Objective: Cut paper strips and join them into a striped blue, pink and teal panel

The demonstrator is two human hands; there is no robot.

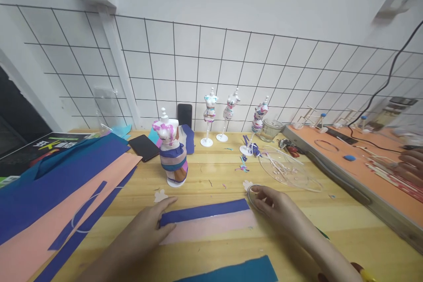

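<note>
My left hand [145, 227] lies flat on the left end of a strip made of a dark blue band [205, 210] and a pale pink band [211, 227], its fingers stretched out. My right hand [274, 205] rests at the strip's right end, its fingers curled around a small clear tape ring [253, 194]. Just beyond the strip stands a small dress-form mannequin [172, 154] wrapped in blue, pink and brown bands. Two small flower cutouts [161, 195] lie on the wooden table [214, 176] near the strip.
Large blue and peach sheets [59, 185] cover the table's left. Three slim mannequins [209, 116] stand by the grid wall, with a glass jar [270, 130], a clear plastic lid [287, 169] and phones [143, 146]. Another person's hand [410, 165] rests on an orange board [363, 172] at right. A teal sheet [231, 272] lies nearest me.
</note>
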